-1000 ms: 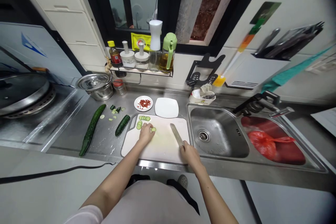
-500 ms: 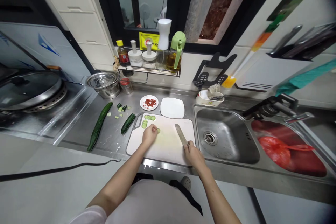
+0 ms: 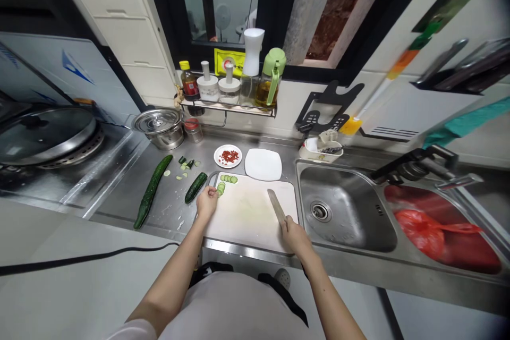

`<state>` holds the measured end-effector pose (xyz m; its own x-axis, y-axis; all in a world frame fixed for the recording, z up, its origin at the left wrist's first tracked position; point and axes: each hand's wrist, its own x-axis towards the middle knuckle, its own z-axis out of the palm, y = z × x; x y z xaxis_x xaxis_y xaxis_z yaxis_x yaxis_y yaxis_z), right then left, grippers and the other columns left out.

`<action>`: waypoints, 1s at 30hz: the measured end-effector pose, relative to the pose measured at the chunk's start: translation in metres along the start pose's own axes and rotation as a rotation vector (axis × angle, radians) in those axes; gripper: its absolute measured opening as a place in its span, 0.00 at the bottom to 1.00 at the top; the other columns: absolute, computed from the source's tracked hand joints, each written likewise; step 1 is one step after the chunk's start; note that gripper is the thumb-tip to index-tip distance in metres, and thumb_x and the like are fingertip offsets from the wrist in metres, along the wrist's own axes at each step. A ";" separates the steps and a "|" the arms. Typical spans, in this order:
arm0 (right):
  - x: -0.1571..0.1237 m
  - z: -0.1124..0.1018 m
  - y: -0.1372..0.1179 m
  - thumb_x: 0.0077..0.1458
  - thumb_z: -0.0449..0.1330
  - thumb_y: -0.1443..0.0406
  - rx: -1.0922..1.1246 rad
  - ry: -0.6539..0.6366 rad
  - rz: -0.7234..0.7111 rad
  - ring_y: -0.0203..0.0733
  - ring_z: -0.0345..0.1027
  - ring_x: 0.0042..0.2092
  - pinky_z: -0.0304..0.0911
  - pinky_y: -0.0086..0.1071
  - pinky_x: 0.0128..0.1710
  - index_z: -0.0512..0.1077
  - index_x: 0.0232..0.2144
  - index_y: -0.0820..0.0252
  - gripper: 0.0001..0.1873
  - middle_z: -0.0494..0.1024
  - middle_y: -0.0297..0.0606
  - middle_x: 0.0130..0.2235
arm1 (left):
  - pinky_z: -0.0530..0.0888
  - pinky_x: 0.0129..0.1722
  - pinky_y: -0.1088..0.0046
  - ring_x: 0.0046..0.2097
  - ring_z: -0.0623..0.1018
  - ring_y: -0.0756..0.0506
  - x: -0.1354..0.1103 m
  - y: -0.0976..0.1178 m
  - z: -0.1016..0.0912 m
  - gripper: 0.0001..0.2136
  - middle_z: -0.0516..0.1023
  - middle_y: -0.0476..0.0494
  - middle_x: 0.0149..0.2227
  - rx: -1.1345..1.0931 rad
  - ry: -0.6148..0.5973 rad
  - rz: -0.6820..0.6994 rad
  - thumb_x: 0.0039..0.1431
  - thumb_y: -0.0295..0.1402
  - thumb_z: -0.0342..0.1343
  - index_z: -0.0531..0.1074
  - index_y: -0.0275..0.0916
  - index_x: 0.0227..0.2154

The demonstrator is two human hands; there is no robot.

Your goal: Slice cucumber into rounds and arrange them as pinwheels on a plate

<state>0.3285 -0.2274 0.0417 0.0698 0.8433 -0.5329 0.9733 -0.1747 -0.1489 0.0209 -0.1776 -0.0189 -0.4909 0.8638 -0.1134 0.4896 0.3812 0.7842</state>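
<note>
On the white cutting board (image 3: 247, 223), my left hand (image 3: 206, 203) is closed, its fingertips pinched on a cucumber slice at the lower end of a short column of cucumber slices (image 3: 221, 187). A row of more slices (image 3: 228, 179) lies just above, near the board's top left corner. My right hand (image 3: 295, 235) grips the handle of a kitchen knife (image 3: 275, 204), its blade low over the board's right part and pointing away from me. Left of the board lies a cut length of cucumber (image 3: 195, 188). Farther left is a long whole cucumber (image 3: 153, 191).
Behind the board stand a small plate of chopped red pieces (image 3: 228, 156) and a white square plate (image 3: 263, 164). Cucumber scraps (image 3: 183, 166) lie on the steel counter. A sink (image 3: 346, 212) is at right, a lidded pot (image 3: 161, 128) at back left, a condiment shelf (image 3: 235, 108) above.
My left hand has moved left with the cucumber slice, from the middle of the board to the column of slices. My right hand and the knife stay nearly in place.
</note>
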 end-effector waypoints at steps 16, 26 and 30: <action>-0.003 -0.004 -0.004 0.67 0.38 0.60 -0.024 -0.022 0.012 0.51 0.73 0.47 0.60 0.37 0.40 0.63 0.52 0.63 0.21 0.78 0.52 0.46 | 0.69 0.45 0.72 0.42 0.76 0.45 0.000 -0.011 0.003 0.08 0.79 0.44 0.38 0.263 0.001 0.102 0.55 0.30 0.55 0.77 0.39 0.36; -0.005 -0.007 -0.007 0.67 0.39 0.60 -0.002 -0.037 0.024 0.51 0.73 0.47 0.60 0.36 0.41 0.63 0.52 0.63 0.20 0.77 0.53 0.46 | 0.68 0.49 0.65 0.46 0.73 0.41 0.010 0.028 0.017 0.11 0.76 0.40 0.42 0.288 0.017 0.217 0.58 0.33 0.53 0.76 0.40 0.41; -0.004 -0.005 -0.006 0.67 0.39 0.61 0.000 -0.036 0.020 0.50 0.73 0.48 0.60 0.36 0.41 0.63 0.52 0.62 0.20 0.77 0.52 0.46 | 0.67 0.50 0.65 0.50 0.70 0.38 0.021 0.054 0.031 0.15 0.73 0.39 0.46 0.421 -0.088 0.282 0.58 0.34 0.54 0.75 0.43 0.47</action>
<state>0.3234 -0.2268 0.0493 0.0819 0.8208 -0.5654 0.9718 -0.1915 -0.1373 0.0588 -0.1289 0.0021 -0.2445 0.9696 0.0016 0.8508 0.2137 0.4800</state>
